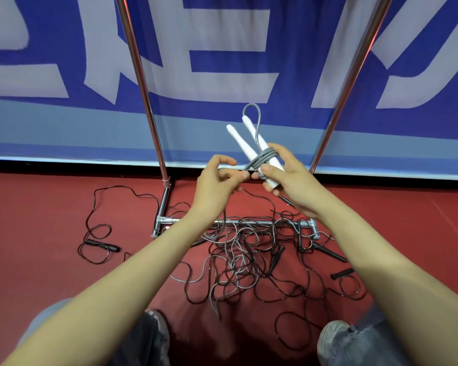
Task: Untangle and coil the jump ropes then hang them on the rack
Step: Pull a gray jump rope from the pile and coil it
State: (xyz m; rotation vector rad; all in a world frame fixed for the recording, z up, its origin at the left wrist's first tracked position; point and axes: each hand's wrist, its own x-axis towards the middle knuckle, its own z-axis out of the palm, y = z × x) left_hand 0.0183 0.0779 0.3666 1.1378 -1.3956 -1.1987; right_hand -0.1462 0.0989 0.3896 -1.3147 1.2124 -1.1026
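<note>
Head view, looking down over both forearms: the right hand (288, 180) is wrapped round the lower ends of the two white handles (242, 143), thumb across the front and fingers curled behind. The handles lie side by side, their long axis tilted up and to the left, away from the person. Several turns of the grey jump rope (265, 157) bind them together just above the grip, and a small loop of it arches over their tops.

The left hand (217, 180) sits just beside the right, a little lower and to the left. Its thumb and forefinger pinch the free run of cord where it leaves the turns. From that pinch the cord drops straight to the tangle of ropes (249, 262) on the red floor (50, 207), where it is mixed with black ones over the base bar of the rack (140, 83).

As I read it, the next turn depends on that short stretch between pinch and bundle. It leads off low and to the left, so the left hand must carry it round the handles' axis. The rack's top bar is out of sight above.
</note>
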